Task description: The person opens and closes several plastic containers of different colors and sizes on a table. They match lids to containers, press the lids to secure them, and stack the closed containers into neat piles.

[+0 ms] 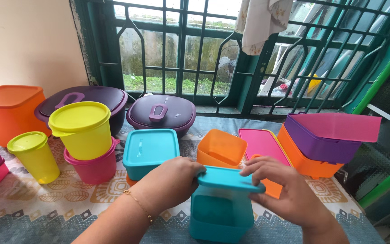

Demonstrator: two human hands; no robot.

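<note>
A tall teal plastic container [220,217] stands on the patterned cloth in front of me. Its teal lid [229,178] lies tilted on the rim. My left hand [174,180] grips the lid's left edge; a thin bracelet is on that wrist. My right hand [285,187] holds the lid's right edge with fingers spread over it. Just behind stands an open orange container [222,149].
A teal lidded box [150,151], yellow tubs [82,129] [34,156] on and beside a pink tub [93,169], two dark purple pots [161,113] [91,99], an orange bin [7,110], a pink lid [260,142], stacked purple and orange boxes [317,149], and the green window grille [231,54] behind.
</note>
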